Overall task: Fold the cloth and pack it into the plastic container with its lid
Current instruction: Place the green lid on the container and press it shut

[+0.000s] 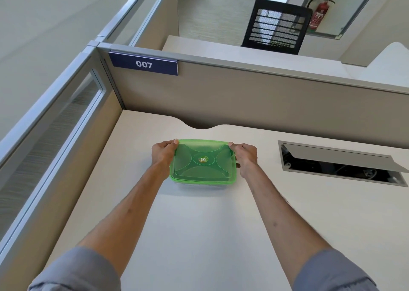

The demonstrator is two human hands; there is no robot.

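Observation:
A rectangular plastic container with a translucent green lid [202,161] rests on the white desk [199,224], near its middle. The lid lies on top of the container, and a round sticker marks its centre. My left hand [163,154] grips the lid's left edge, thumb on the far left corner. My right hand [244,156] grips the right edge the same way. The clear body [199,185] of the container shows only as a thin strip under the lid's near edge. No cloth is visible; the lid hides the inside.
A beige partition [243,100] with a "007" sign [143,64] closes the far side, and a glazed panel [55,135] runs along the left. An open cable hatch [340,164] with a raised flap is set into the desk to the right. A black chair [276,26] stands beyond.

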